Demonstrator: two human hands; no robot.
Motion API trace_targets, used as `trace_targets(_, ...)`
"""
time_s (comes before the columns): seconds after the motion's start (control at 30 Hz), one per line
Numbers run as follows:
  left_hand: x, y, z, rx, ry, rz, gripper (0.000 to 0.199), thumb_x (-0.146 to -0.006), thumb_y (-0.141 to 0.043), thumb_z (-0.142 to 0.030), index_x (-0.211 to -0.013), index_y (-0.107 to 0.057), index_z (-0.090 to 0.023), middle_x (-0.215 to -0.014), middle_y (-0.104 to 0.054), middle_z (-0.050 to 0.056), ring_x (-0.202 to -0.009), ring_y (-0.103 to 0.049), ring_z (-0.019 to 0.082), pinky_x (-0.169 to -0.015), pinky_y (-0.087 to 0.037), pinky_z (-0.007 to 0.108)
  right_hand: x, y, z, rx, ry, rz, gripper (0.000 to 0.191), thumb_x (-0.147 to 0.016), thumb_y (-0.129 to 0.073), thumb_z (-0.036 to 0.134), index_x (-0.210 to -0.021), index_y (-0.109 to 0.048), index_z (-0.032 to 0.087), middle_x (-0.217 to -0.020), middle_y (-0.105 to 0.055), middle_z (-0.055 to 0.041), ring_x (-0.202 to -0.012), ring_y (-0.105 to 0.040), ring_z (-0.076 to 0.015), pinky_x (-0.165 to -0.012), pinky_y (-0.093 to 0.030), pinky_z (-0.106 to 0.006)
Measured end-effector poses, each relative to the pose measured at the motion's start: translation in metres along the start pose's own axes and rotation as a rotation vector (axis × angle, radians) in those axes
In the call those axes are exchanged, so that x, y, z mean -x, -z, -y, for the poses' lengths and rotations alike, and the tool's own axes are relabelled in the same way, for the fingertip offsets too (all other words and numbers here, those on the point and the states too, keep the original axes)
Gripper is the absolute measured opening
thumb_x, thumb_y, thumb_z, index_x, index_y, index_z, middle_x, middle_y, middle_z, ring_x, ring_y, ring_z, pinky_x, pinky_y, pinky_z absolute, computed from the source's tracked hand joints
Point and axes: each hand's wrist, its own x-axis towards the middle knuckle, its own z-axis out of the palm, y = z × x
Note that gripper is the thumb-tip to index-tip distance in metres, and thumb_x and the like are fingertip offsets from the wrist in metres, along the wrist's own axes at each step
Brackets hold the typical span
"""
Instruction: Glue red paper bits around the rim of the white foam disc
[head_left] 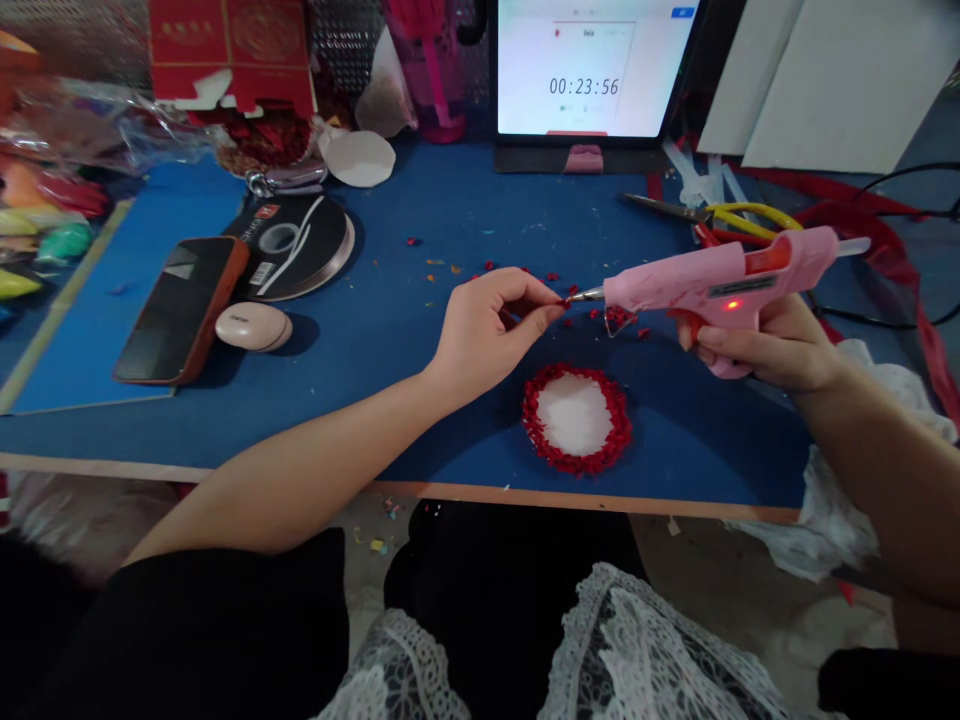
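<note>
My right hand (780,350) is wrapped round the handle of a pink glue gun (697,280), its red light lit and its metal nozzle pointing left. At the nozzle's tip, my left hand (495,325) pinches a small red piece (562,304) between thumb and fingertips. Below them on the blue table (360,400) lies a white disc (574,412) ringed with red pieces (621,425). More small red bits (643,333) are scattered behind my left hand and under the nozzle.
A phone (180,310), a pale pink case (253,326) and a ribbon spool (292,245) sit at the left. Yellow-handled scissors (750,215) lie behind the glue gun. A tablet (589,70) stands at the back beside a pink bottle (431,70).
</note>
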Motion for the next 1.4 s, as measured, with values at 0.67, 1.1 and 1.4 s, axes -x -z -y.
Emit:
trace_targets(0.67,0.000,0.000,0.001,0.081,0.044,-0.010,0.004,-0.082,-0.069,-0.017,-0.078,-0.070,-0.015,-0.073,-0.069,0.000,-0.058,-0.056,0.007,-0.052,-0.044,0.019,0.002,0.002,-0.003,-0.021,-0.045,-0.018,0.022,-0.083,-0.071,0.041,-0.075,-0.067,0.021,-0.057,-0.056,-0.0003,-0.042,-0.048,-0.0076,-0.035,-0.035,-0.020)
trace_targets(1.1,0.000,-0.001,0.002,0.165,0.054,-0.086,0.008,-0.085,-0.070,-0.023,-0.082,-0.068,-0.016,-0.078,-0.071,0.001,-0.061,-0.062,0.007,-0.054,-0.050,0.018,-0.003,0.009,-0.005,0.166,-0.010,-0.160,0.019,-0.081,-0.070,0.038,-0.081,-0.068,0.019,-0.060,-0.059,0.0004,-0.044,-0.050,-0.0082,-0.040,-0.038,-0.023)
trace_targets(1.4,0.001,0.003,-0.001,-0.045,-0.223,-0.081,0.006,-0.086,-0.068,-0.015,-0.082,-0.071,-0.018,-0.079,-0.070,0.001,-0.071,-0.063,0.009,-0.059,-0.052,0.020,-0.015,0.031,-0.031,0.753,-0.277,-0.372,0.025,-0.073,-0.066,0.041,-0.067,-0.064,0.017,-0.051,-0.057,-0.0026,-0.045,-0.053,-0.0169,-0.052,-0.041,-0.033)
